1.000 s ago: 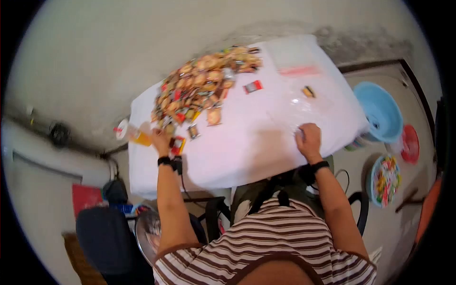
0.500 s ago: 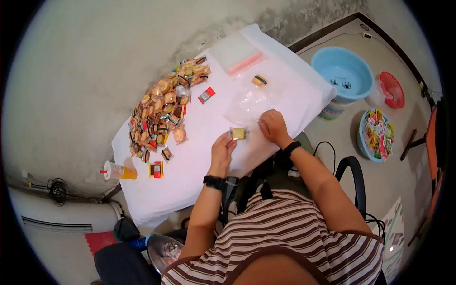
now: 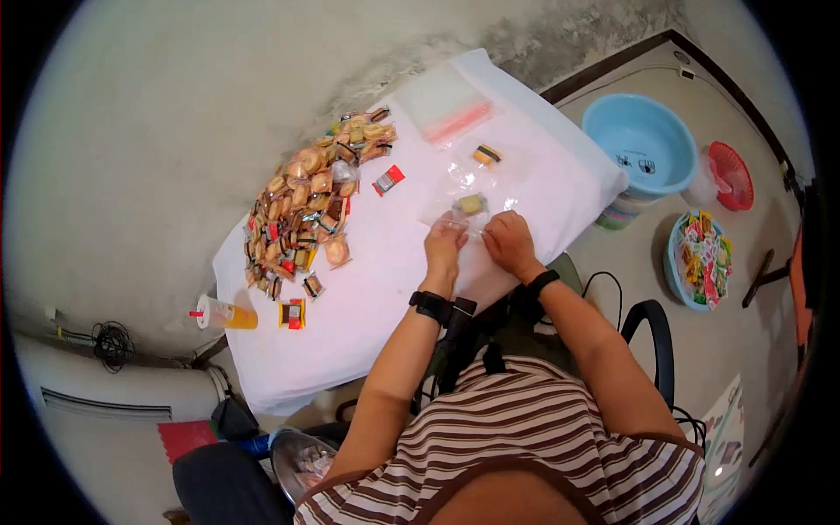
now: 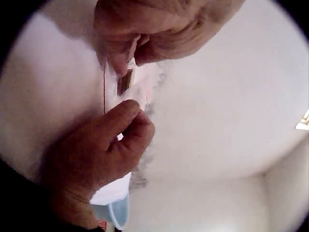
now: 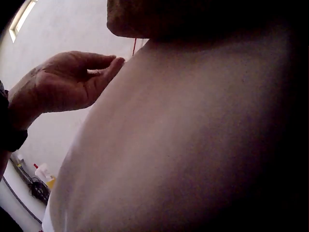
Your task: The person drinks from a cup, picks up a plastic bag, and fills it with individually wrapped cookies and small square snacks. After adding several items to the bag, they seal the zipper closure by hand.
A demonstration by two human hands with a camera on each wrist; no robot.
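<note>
A clear zip bag with a red line along its mouth lies on the white-covered table. My left hand pinches one side of the mouth, seen close in the left wrist view, where the left hand is above and the right hand below. My right hand pinches the other side. Just past the fingertips lies a wrapped yellow-green biscuit, within the bag's outline. Farther in is a wrapped yellow biscuit with a dark band. In the right wrist view the left hand shows thumb and fingers together.
A large heap of wrapped biscuits fills the table's left side. Between heap and bag lies a red packet; flat bags lie behind. A drink cup stands at the left edge. Blue basin stands off the right edge.
My left hand has come from beside the heap to the bag, bringing the yellow-green biscuit, and has let it go there. It now pinches the bag's mouth. My right hand has stayed at the bag.
</note>
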